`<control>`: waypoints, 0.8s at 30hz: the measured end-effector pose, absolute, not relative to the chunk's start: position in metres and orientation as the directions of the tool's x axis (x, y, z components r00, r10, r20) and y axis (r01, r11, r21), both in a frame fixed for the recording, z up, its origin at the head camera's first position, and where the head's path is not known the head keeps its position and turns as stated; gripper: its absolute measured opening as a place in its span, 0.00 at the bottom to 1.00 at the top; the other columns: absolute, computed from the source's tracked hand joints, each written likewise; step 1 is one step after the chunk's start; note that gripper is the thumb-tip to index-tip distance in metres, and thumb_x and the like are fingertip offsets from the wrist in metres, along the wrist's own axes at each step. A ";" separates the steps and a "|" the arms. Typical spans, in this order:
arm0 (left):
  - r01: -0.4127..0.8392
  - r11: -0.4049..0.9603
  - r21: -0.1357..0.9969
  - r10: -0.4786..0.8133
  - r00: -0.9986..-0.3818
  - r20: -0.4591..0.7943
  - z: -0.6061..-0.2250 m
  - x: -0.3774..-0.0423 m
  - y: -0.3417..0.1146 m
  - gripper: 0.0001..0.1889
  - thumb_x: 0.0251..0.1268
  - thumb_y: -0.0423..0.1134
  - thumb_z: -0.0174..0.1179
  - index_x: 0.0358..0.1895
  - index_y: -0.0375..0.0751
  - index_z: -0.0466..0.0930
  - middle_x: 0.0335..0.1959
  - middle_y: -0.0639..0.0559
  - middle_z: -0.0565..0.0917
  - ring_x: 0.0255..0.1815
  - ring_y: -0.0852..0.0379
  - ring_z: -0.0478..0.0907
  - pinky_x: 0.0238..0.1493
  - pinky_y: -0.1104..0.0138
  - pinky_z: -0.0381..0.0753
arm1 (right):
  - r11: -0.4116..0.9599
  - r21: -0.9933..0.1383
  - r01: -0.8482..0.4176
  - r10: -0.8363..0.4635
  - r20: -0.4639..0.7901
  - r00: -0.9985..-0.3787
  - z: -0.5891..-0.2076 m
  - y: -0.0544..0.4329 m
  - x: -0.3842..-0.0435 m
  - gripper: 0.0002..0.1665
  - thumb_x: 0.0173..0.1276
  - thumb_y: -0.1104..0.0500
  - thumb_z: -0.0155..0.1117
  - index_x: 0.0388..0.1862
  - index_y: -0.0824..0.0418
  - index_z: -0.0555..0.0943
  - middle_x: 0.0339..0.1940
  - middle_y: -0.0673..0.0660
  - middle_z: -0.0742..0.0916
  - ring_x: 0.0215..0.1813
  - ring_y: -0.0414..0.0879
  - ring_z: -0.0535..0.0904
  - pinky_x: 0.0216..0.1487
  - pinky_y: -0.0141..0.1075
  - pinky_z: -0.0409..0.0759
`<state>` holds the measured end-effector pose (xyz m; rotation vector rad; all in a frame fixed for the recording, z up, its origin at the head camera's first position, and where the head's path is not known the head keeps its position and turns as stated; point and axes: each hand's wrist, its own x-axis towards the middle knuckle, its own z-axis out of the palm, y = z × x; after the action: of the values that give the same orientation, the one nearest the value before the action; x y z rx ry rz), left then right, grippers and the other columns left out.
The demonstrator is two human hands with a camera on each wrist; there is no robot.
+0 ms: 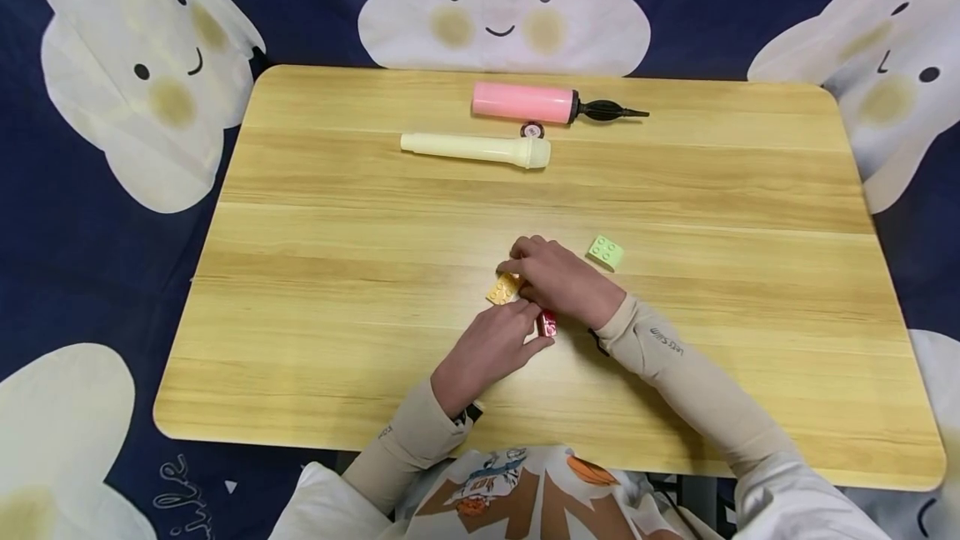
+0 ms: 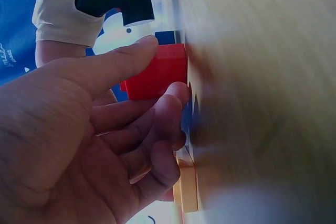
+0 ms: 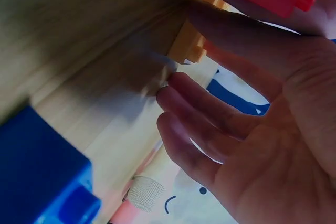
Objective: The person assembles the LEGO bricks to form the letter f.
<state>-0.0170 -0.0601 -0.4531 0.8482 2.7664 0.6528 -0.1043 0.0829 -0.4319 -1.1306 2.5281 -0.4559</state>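
My left hand (image 1: 487, 348) pinches a red toy brick (image 2: 160, 74) between thumb and index finger, close over the table. In the head view this brick shows partly, beside the fingertips. Just beyond it, an orange-yellow studded toy brick (image 1: 502, 290) lies at the fingertips of my right hand (image 1: 566, 277). The right wrist view shows the thumb and index finger on either side of the orange-yellow brick (image 3: 185, 43), with the other fingers loosely bent. A blue brick (image 3: 47, 166) stands near the right wrist; the forearm hides it in the head view.
A light green four-stud brick (image 1: 605, 252) lies right of the right hand. Toward the back of the wooden table (image 1: 337, 232) are a cream toy microphone (image 1: 472, 149), a small round dark disc (image 1: 532, 130) and a pink hand pump (image 1: 525, 102) with black nozzle.
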 end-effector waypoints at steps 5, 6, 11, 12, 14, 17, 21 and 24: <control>0.503 0.745 0.437 0.569 -0.822 -0.023 -0.454 -0.017 -0.060 0.16 0.69 0.50 0.64 0.46 0.40 0.82 0.30 0.56 0.78 0.28 0.62 0.72 0.30 0.70 0.73 | 0.618 -0.384 -0.686 -0.772 -0.129 -0.622 -0.433 0.083 -0.106 0.17 0.60 0.68 0.70 0.50 0.60 0.87 0.46 0.59 0.82 0.49 0.53 0.76 0.48 0.45 0.76; 0.506 0.746 0.432 0.569 -0.822 -0.021 -0.454 -0.016 -0.060 0.16 0.69 0.50 0.63 0.46 0.40 0.82 0.30 0.56 0.78 0.28 0.62 0.72 0.30 0.70 0.74 | 0.614 -0.376 -0.694 -0.775 -0.120 -0.621 -0.433 0.084 -0.106 0.16 0.61 0.68 0.69 0.49 0.60 0.88 0.46 0.59 0.82 0.48 0.53 0.76 0.48 0.45 0.76; 0.513 0.750 0.418 0.570 -0.822 -0.012 -0.454 -0.016 -0.060 0.16 0.69 0.51 0.64 0.43 0.40 0.82 0.29 0.55 0.78 0.27 0.62 0.72 0.29 0.70 0.74 | 0.615 -0.358 -0.703 -0.772 -0.090 -0.630 -0.429 0.087 -0.106 0.11 0.61 0.67 0.70 0.44 0.62 0.87 0.46 0.60 0.83 0.48 0.53 0.78 0.49 0.45 0.78; 0.513 0.749 0.420 0.570 -0.822 -0.012 -0.453 -0.016 -0.060 0.16 0.69 0.51 0.64 0.43 0.40 0.82 0.28 0.55 0.78 0.27 0.62 0.72 0.28 0.70 0.73 | 0.616 -0.359 -0.701 -0.769 -0.083 -0.633 -0.427 0.089 -0.106 0.10 0.61 0.67 0.70 0.42 0.62 0.87 0.46 0.59 0.83 0.48 0.53 0.78 0.49 0.46 0.78; 0.508 0.749 0.425 0.568 -0.823 -0.016 -0.453 -0.016 -0.060 0.15 0.69 0.50 0.64 0.42 0.40 0.82 0.28 0.56 0.77 0.26 0.62 0.71 0.28 0.70 0.72 | 0.612 -0.365 -0.701 -0.767 -0.060 -0.639 -0.424 0.092 -0.106 0.07 0.60 0.66 0.70 0.38 0.62 0.86 0.46 0.59 0.83 0.47 0.53 0.79 0.49 0.46 0.78; 0.498 0.746 0.442 0.566 -0.824 -0.027 -0.453 -0.017 -0.059 0.15 0.68 0.50 0.65 0.42 0.41 0.82 0.28 0.56 0.77 0.26 0.62 0.70 0.27 0.71 0.71 | 0.602 -0.373 -0.706 -0.767 -0.023 -0.641 -0.418 0.096 -0.105 0.04 0.59 0.66 0.71 0.32 0.61 0.83 0.44 0.59 0.83 0.45 0.52 0.80 0.47 0.46 0.78; 0.486 0.741 0.463 0.562 -0.826 -0.033 -0.453 -0.017 -0.058 0.14 0.68 0.50 0.65 0.42 0.42 0.83 0.29 0.57 0.78 0.26 0.63 0.71 0.27 0.72 0.71 | 0.590 -0.374 -0.716 -0.765 0.024 -0.643 -0.406 0.104 -0.103 0.07 0.59 0.65 0.74 0.30 0.61 0.81 0.43 0.59 0.84 0.42 0.52 0.81 0.45 0.44 0.79; 0.479 0.739 0.474 0.558 -0.830 -0.030 -0.452 -0.017 -0.058 0.13 0.67 0.50 0.66 0.41 0.43 0.83 0.30 0.57 0.79 0.27 0.63 0.72 0.28 0.72 0.72 | 0.587 -0.375 -0.717 -0.760 0.050 -0.648 -0.397 0.111 -0.100 0.10 0.58 0.65 0.76 0.32 0.62 0.81 0.42 0.59 0.84 0.42 0.52 0.81 0.44 0.44 0.80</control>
<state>-0.0167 -0.0577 -0.4524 0.8322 2.7683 0.6851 -0.1000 0.1107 -0.3972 -1.2595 2.6934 -0.5575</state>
